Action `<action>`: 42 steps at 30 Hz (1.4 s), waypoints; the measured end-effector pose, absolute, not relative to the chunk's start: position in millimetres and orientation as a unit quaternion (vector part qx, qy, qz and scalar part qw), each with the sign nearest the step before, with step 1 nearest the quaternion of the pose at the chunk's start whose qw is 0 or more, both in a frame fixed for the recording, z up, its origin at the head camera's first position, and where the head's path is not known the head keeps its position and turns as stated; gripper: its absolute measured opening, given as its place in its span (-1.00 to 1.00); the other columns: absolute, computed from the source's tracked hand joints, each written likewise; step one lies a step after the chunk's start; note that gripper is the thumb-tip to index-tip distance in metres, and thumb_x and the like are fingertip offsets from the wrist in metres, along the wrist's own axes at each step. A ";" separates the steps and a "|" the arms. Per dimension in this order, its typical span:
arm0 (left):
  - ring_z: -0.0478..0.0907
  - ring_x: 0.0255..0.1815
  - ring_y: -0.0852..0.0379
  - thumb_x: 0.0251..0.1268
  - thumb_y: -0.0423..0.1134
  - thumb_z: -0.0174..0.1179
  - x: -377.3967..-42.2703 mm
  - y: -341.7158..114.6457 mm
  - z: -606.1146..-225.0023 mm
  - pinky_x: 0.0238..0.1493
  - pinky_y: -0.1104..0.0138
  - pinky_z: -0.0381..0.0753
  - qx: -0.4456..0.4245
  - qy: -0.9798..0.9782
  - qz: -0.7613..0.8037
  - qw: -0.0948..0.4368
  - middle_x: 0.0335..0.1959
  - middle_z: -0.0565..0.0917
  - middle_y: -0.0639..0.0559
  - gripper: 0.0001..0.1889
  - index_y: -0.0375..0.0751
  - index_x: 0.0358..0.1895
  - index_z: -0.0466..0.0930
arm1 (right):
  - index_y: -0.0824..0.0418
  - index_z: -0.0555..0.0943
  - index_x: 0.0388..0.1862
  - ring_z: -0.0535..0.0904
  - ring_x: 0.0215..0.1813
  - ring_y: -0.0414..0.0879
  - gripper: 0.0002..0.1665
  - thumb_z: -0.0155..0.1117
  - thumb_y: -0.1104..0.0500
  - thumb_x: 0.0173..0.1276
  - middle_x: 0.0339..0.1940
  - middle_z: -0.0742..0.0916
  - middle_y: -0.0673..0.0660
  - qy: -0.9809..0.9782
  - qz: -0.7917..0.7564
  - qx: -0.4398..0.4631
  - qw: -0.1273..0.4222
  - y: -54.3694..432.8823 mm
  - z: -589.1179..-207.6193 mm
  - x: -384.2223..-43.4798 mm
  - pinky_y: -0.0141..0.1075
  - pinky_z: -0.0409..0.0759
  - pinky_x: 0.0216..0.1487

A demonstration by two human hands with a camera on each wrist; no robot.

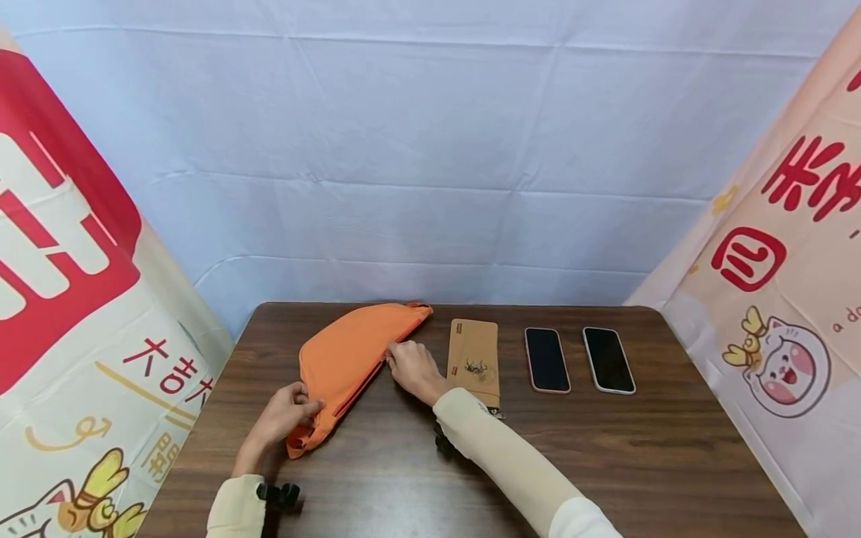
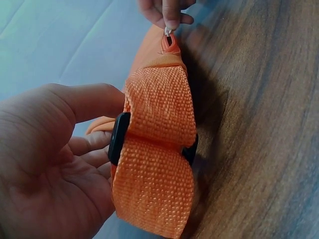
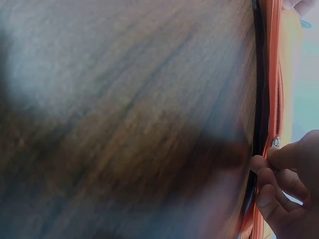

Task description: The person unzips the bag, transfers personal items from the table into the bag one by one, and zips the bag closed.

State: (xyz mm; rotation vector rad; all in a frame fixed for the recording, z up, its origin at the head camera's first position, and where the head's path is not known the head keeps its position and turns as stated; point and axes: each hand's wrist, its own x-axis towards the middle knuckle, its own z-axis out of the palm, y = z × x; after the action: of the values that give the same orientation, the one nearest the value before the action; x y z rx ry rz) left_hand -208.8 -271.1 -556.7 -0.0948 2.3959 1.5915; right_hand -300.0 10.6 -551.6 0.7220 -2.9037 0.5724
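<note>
An orange waist bag lies slantwise on the left half of the table, its red zipper along the edge facing me. My left hand grips the bag's near end. In the left wrist view its thumb and fingers are beside the orange webbing strap with a black buckle. Farther up the same edge, my right hand pinches the small metal zipper pull between thumb and finger. Part of the zipper between the hands looks parted. The inside of the bag is hidden.
Right of the bag lies a flat tan pouch with a dark insect print, its lower end near my right sleeve. Two phones, one pink-edged and one white-edged, lie farther right. A pale cloth hangs behind the brown table.
</note>
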 end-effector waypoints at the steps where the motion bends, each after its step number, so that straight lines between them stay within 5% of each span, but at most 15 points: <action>1: 0.75 -0.41 -0.03 0.54 -0.28 0.29 -208.9 -271.2 -557.0 -0.30 0.22 0.74 -0.034 0.825 0.548 0.132 -0.39 0.68 -0.13 -0.74 -0.33 -0.16 0.38 | 0.09 0.73 -0.11 0.68 -0.41 -0.20 -0.88 0.27 0.14 0.63 -0.29 0.81 0.02 -0.952 0.187 0.236 0.047 10.8 -551.8 -300.4 -0.36 0.60 -0.40; 42: 0.76 -0.41 -0.05 0.52 -0.24 0.33 -207.7 -273.1 -556.5 -0.36 0.20 0.71 -0.033 0.825 0.546 0.141 -0.38 0.65 -0.15 -0.70 -0.31 -0.21 0.37 | 0.13 0.74 -0.10 0.71 -0.39 -0.15 -0.87 0.26 0.20 0.64 -0.24 0.83 0.07 -0.954 0.180 0.226 0.080 23.3 -549.1 -316.7 -0.36 0.61 -0.41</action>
State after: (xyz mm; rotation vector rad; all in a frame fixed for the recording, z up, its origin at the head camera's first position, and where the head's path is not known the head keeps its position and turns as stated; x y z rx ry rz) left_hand -207.7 -273.1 -556.5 -0.0963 2.3835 1.5770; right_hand -316.7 23.3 -549.1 0.6775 -2.8538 0.5388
